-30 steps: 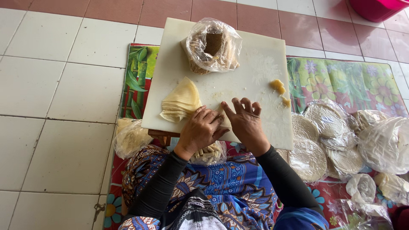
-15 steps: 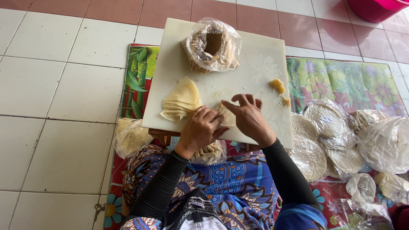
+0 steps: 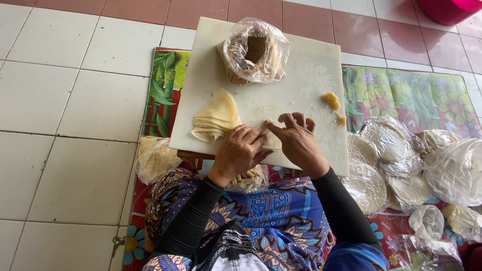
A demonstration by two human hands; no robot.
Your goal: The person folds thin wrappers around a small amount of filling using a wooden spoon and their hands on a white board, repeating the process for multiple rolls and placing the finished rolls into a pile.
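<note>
On the near edge of a white cutting board (image 3: 306,80), both hands work a small pale wrapper piece (image 3: 271,139) that lies flat on the board between them. The left hand (image 3: 240,153) rests on the board with its fingers curled and bunched together, their tips at the left edge of the piece. The right hand (image 3: 297,141) lies with fingers loosely spread over the piece's right side, the forefinger stretched across its top; whether it pinches the sheet or only presses it cannot be told. Just left of the left hand sits a fanned stack of wedge-shaped wrappers (image 3: 216,118), thin and cream-coloured, well clear of the piece in work. At the far side of the board stands a clear plastic bag (image 3: 256,50) with brown filling inside. Near the board's right edge lie two small yellow lumps (image 3: 333,103), apart from the hands. The board rests on a low wooden stand above the person's lap, which is covered in blue patterned cloth (image 3: 261,211); the sleeves are black. A flowered mat (image 3: 411,95) covers the tiled floor under it all. On the mat to the right lie several round stacks of wrappers in plastic (image 3: 381,155), overlapping one another. Another bagged bundle (image 3: 155,158) lies below the board's left corner.
</note>
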